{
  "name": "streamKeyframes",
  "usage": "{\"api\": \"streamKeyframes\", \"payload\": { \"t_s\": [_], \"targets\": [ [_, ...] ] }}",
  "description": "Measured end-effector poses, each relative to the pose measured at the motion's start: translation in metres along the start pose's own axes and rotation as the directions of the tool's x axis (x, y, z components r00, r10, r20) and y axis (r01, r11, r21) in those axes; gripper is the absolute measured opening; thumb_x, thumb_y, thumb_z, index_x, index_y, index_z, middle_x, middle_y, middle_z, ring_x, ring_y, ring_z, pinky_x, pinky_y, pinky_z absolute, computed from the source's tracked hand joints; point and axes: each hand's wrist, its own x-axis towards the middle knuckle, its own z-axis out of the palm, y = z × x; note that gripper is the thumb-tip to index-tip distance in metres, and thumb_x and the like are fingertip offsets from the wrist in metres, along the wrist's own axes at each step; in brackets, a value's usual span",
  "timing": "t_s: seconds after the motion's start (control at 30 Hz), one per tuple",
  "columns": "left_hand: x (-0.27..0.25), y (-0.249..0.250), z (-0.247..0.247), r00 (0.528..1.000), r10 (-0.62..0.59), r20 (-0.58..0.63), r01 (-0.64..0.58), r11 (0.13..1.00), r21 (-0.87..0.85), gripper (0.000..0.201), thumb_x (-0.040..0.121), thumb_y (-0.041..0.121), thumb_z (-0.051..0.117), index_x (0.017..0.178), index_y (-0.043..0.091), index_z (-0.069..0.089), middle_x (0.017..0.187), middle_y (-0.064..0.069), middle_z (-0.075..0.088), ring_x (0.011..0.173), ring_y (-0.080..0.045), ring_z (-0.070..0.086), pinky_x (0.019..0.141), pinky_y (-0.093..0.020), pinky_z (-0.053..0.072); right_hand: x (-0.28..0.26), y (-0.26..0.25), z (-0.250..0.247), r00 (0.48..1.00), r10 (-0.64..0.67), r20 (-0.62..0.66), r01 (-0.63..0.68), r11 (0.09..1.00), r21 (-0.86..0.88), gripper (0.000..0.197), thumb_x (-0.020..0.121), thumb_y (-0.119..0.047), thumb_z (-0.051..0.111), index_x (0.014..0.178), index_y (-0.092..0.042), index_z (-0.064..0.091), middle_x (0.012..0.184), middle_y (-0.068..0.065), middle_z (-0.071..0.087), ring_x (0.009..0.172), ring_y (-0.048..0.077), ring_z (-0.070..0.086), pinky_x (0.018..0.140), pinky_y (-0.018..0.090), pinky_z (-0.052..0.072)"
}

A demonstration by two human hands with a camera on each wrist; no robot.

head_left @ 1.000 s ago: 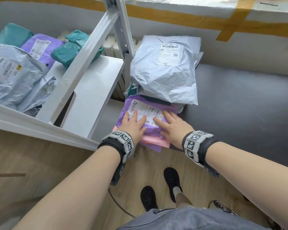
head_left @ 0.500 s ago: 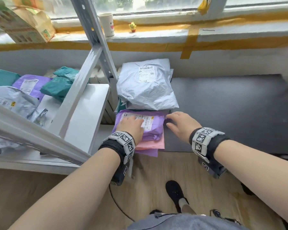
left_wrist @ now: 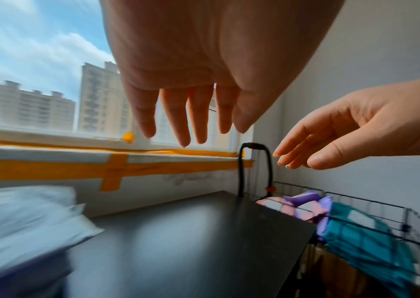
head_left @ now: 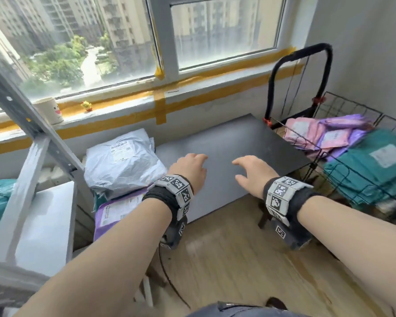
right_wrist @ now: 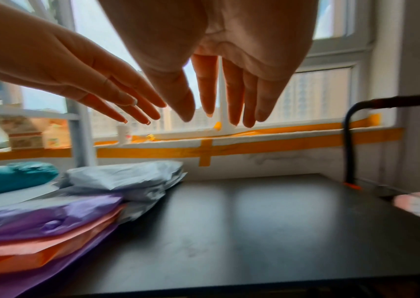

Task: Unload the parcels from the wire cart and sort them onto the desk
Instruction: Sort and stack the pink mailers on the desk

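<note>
A: How far along is the unloading?

B: Partway, I'd say. A grey parcel [head_left: 121, 163] and a purple parcel [head_left: 120, 209] with a pink one under it lie stacked at the left end of the desk [head_left: 238, 143].

A: And the cart?

B: The cart [head_left: 352, 156], just past the desk's right end, holds pink parcels [head_left: 304, 131], purple ones and teal parcels [head_left: 370, 165]. Several trips look left.

A: What are the hands doing?

B: The left hand [head_left: 189, 170] and right hand [head_left: 253, 172] hover above the bare middle of the desk, fingers straight and apart, holding nothing.

A: Next step?

B: Probably a reach right into the cart.
</note>
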Motion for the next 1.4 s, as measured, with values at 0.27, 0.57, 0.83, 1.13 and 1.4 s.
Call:
{"api": "streamKeyframes", "payload": {
  "t_s": [0.27, 0.57, 0.83, 1.13, 1.4],
  "targets": [
    [0.048, 0.134, -0.003, 0.980, 0.195, 0.042, -0.197, 0.978, 0.067, 0.045, 0.098, 0.027, 0.038, 0.143, 0.026, 0.034, 0.145, -0.004, 0.039, 0.129, -0.029, 0.042, 0.102, -0.042, 0.040, -0.038, 0.104, -0.068, 0.970, 0.195, -0.146, -0.189, 0.980, 0.055, 0.045, 0.091, -0.020, 0.053, 0.135, -0.018, 0.046, 0.139, 0.005, 0.044, 0.128, 0.022, 0.043, 0.106, 0.034, 0.036],
    [0.096, 0.305, 0.037, 0.946, 0.317, 0.072, -0.318, 0.948, -0.002, 0.039, 0.095, 0.022, 0.041, 0.134, 0.023, 0.046, 0.134, -0.008, 0.050, 0.119, -0.031, 0.051, 0.096, -0.043, 0.046, -0.086, 0.263, -0.138, 0.894, 0.391, -0.218, -0.380, 0.920, 0.093, 0.041, 0.089, -0.017, 0.054, 0.130, -0.015, 0.051, 0.134, 0.010, 0.049, 0.123, 0.028, 0.047, 0.103, 0.035, 0.039],
    [0.157, 0.393, 0.061, 0.914, 0.377, 0.151, -0.376, 0.926, -0.033, 0.036, 0.097, 0.022, 0.040, 0.132, 0.017, 0.047, 0.129, -0.010, 0.054, 0.114, -0.027, 0.055, 0.093, -0.038, 0.048, -0.072, 0.357, -0.167, 0.864, 0.467, -0.187, -0.448, 0.884, 0.137, 0.045, 0.091, -0.019, 0.053, 0.135, -0.016, 0.045, 0.138, 0.008, 0.046, 0.127, 0.024, 0.045, 0.105, 0.033, 0.035],
    [0.311, 0.415, 0.084, 0.874, 0.427, 0.232, -0.445, 0.895, 0.034, 0.043, 0.095, 0.024, 0.045, 0.138, 0.017, 0.042, 0.140, -0.009, 0.044, 0.127, -0.028, 0.044, 0.104, -0.041, 0.040, 0.046, 0.426, -0.181, 0.800, 0.567, -0.193, -0.540, 0.822, 0.180, 0.042, 0.089, -0.015, 0.054, 0.130, -0.015, 0.048, 0.131, 0.012, 0.049, 0.119, 0.028, 0.049, 0.099, 0.031, 0.037],
    [0.444, 0.424, 0.098, 0.811, 0.499, 0.307, -0.514, 0.857, -0.036, 0.042, 0.096, 0.021, 0.042, 0.137, 0.019, 0.044, 0.139, -0.010, 0.044, 0.125, -0.029, 0.047, 0.098, -0.035, 0.040, 0.154, 0.475, -0.200, 0.708, 0.685, -0.175, -0.641, 0.726, 0.249, 0.044, 0.090, -0.017, 0.054, 0.133, -0.013, 0.045, 0.135, 0.013, 0.046, 0.125, 0.029, 0.045, 0.102, 0.032, 0.036]
  ]
}}
